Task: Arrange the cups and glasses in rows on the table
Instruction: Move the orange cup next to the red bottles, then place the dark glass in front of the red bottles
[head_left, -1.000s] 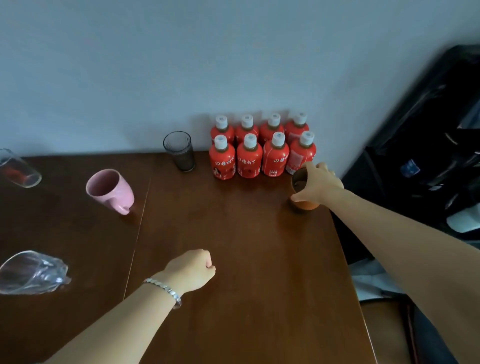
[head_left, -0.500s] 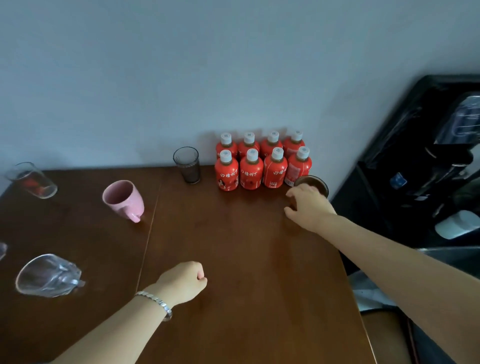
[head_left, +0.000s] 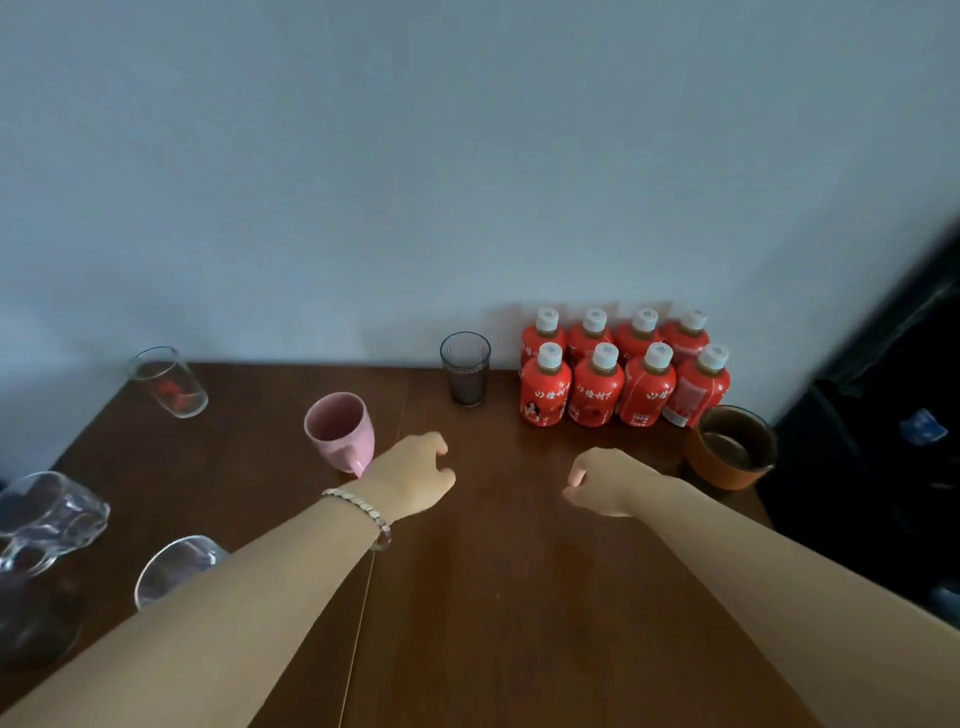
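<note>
Plainly, little is in rows yet. On the tabletop (head_left: 519, 597) the brown cup (head_left: 735, 447) stands at 2 o'clock beside the red bottles (head_left: 623, 374), and the dark glass (head_left: 466, 374) at 12 o'clock. The pink mug (head_left: 340, 431) sits at 11, a clear glass (head_left: 167, 382) at 10, a glass mug (head_left: 47, 519) at 9 and another glass (head_left: 176, 569) at 8, all scattered. The left hand (head_left: 410, 478) hovers half-released and empty just beside the pink mug. The right hand (head_left: 602, 483) is curled, grasping nothing.
</note>
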